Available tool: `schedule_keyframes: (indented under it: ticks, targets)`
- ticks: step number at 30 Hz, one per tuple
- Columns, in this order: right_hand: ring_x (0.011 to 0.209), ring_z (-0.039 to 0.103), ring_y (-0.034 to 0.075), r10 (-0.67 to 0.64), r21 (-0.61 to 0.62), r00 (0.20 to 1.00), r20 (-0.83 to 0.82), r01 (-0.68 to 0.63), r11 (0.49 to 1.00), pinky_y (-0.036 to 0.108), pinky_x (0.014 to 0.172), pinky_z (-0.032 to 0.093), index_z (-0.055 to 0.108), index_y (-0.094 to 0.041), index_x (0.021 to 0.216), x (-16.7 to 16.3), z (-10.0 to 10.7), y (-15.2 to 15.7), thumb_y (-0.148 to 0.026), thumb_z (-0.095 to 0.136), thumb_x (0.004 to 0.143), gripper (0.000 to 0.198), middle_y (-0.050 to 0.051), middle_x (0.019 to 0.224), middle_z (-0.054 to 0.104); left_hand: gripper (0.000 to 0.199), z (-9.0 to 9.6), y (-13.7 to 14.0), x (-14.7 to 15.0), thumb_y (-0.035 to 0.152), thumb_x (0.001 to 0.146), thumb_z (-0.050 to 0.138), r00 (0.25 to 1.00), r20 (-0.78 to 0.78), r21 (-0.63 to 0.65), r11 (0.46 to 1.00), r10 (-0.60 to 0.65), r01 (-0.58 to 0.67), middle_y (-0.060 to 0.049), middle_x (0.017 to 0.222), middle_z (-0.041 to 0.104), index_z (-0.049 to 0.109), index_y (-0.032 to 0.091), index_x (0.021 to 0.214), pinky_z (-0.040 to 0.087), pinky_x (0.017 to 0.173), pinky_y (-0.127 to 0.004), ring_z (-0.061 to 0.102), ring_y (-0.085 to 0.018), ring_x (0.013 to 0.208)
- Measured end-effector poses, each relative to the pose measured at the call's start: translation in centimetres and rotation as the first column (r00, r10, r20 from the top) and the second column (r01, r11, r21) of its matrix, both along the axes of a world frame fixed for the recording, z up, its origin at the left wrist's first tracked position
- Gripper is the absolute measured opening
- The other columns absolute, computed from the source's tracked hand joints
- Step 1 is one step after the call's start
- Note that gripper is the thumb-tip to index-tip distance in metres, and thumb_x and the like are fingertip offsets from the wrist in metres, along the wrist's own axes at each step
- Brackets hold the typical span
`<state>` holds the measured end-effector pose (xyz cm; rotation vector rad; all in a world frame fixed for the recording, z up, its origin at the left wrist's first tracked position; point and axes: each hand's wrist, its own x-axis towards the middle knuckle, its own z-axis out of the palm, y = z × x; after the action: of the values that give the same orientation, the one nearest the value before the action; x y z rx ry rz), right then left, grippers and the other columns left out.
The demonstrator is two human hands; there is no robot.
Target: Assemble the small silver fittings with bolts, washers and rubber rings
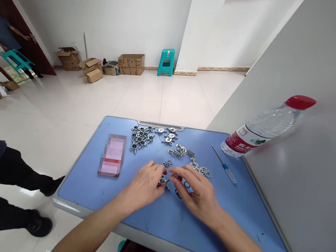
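My left hand (pixel 147 181) is closed around a small metal fitting (pixel 162 181) with a flanged plate, keeping it low over the blue table. Close beside it, my right hand (pixel 194 190) pinches a small screwdriver (pixel 176 176) with a clear reddish handle. Its thin shaft points toward the fitting; whether the tip touches a screw is too small to tell. A little pile of screws (pixel 167 163) lies just beyond my fingers. Dark rings (pixel 187 184) lie partly hidden under my right hand.
Farther back on the table (pixel 84 189) are fittings with dark centres (pixel 140 136), more metal fittings (pixel 170 136), loose pins (pixel 180 151) and flat plates (pixel 205 171). A phone (pixel 112 155) lies left; a second screwdriver (pixel 226 167) and water bottle (pixel 256 130) are right. People stand at left.
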<state>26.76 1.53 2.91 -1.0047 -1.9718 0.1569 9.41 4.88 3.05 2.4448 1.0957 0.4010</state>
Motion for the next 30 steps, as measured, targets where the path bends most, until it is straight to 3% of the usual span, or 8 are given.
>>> schedule_keyframes:
  ticks: [8,15,30]
  targets:
    - [0.071,0.061,0.015,-0.024,0.005,1.0,0.007,0.024,1.0,0.027,0.064,0.05,0.058,-0.02,0.111,0.5,-0.2,0.0,-0.013,0.052,0.094,0.019,0.004,0.084,0.064,0.017,1.0,0.1,-0.6,0.007,0.083,0.051,0.999,-0.033,-0.076,0.997,-0.033,0.03,-0.003,0.098,0.061,0.051,0.019,0.094,0.045,0.084,-0.036,0.053,-0.023,0.097]
    - [0.074,0.063,0.016,-0.013,-0.008,1.0,0.009,0.013,1.0,0.027,0.066,0.051,0.057,-0.02,0.113,0.6,-0.2,0.1,-0.013,0.052,0.094,0.021,0.005,0.087,0.066,0.024,0.8,0.8,-1.8,0.004,0.081,0.051,0.985,-0.016,-0.132,0.977,-0.169,0.165,-0.003,0.101,0.057,0.052,0.02,0.098,0.045,0.088,-0.035,0.051,-0.022,0.101]
    - [0.073,0.063,0.015,0.019,-0.035,1.0,0.014,-0.018,0.999,0.026,0.065,0.051,0.06,-0.021,0.111,0.7,0.5,-0.1,-0.013,0.048,0.095,0.021,0.004,0.086,0.068,0.008,0.5,1.3,-1.2,0.012,0.087,0.058,0.99,0.037,-0.158,0.978,-0.134,0.138,-0.001,0.094,0.063,0.056,0.019,0.088,0.045,0.081,-0.034,0.055,-0.021,0.094]
